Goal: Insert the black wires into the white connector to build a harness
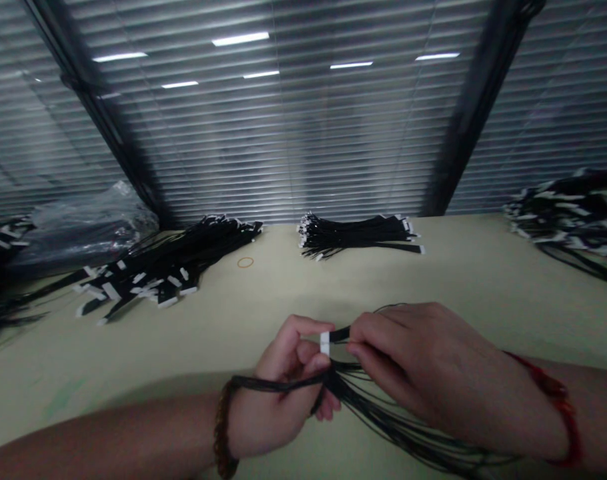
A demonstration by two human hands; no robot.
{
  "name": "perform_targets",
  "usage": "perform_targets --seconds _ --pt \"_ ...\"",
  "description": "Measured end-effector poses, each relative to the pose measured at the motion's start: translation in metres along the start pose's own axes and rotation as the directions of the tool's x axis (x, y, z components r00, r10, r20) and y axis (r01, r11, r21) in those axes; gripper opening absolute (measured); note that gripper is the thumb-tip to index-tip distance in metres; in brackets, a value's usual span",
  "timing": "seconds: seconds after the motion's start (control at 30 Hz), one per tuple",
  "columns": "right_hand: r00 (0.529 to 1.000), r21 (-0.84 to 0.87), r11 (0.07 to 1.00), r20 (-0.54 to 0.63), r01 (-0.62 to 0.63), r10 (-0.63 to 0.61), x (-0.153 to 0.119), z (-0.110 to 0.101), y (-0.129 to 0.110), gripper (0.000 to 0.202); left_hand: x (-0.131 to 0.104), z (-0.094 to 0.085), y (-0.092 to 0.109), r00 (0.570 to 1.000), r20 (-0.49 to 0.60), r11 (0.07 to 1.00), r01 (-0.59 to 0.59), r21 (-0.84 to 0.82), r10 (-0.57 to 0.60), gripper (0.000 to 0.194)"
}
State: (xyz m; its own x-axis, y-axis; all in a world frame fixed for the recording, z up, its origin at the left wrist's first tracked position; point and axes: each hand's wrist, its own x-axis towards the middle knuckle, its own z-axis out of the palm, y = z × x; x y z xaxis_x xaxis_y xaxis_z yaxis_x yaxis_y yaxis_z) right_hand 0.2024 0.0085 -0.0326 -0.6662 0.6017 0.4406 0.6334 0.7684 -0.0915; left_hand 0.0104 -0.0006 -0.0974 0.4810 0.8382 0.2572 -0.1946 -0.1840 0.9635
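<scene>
Between the thumb and forefinger of my left hand (288, 393) is a white connector (325, 343) at the end of a black wire harness (383, 420). Some of its black wires pass back across the left palm, and a loose bundle fans out to the lower right. My right hand (423, 367) pinches a black strand (340, 335) just right of the connector. The right fingertips are closed, and the far ends of the wires are hidden under that hand and wrist.
On the pale table (273, 293) lie a black cable pile with white connectors (168, 260), a neater bundle (358, 233) and a large heap (573, 213) at the right. A rubber band (245, 263) and clear plastic bag (88, 220) lie leftward. Blinds (293, 133) stand behind.
</scene>
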Motion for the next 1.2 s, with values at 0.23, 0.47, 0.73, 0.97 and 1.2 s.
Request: perform_targets --seconds 0.23,0.47,0.73,0.97,1.2 --pt "0.996 -0.026 0.996 -0.041 0.083 -0.084 0.0006 -0.0011 0.0016 0.019 0.0018 0.0006 0.0037 1.0 0.004 0.999 0.009 -0.032 -0.009 0.021" --pt "0.995 -0.029 0.995 -0.034 0.091 -0.092 -0.0022 -0.0012 0.0017 0.021 0.0013 0.0011 0.0046 1.0 0.013 0.999 0.023 -0.035 -0.023 0.026" --pt "0.991 -0.033 0.99 0.003 0.135 -0.135 0.0001 -0.0021 -0.0011 0.02 0.0024 0.0022 0.0069 0.994 -0.039 0.994 0.107 0.026 -0.106 0.032" --pt "0.991 -0.051 0.991 -0.022 0.127 -0.129 -0.0024 -0.0024 -0.0031 0.022 -0.0001 0.0005 0.0046 0.995 0.031 0.995 0.092 0.046 -0.094 0.031" --pt "0.993 -0.057 0.992 -0.025 0.11 -0.112 0.0024 0.0022 -0.0002 0.017 0.0031 0.0025 0.0073 0.995 0.0 0.994 0.103 0.027 -0.103 0.029"
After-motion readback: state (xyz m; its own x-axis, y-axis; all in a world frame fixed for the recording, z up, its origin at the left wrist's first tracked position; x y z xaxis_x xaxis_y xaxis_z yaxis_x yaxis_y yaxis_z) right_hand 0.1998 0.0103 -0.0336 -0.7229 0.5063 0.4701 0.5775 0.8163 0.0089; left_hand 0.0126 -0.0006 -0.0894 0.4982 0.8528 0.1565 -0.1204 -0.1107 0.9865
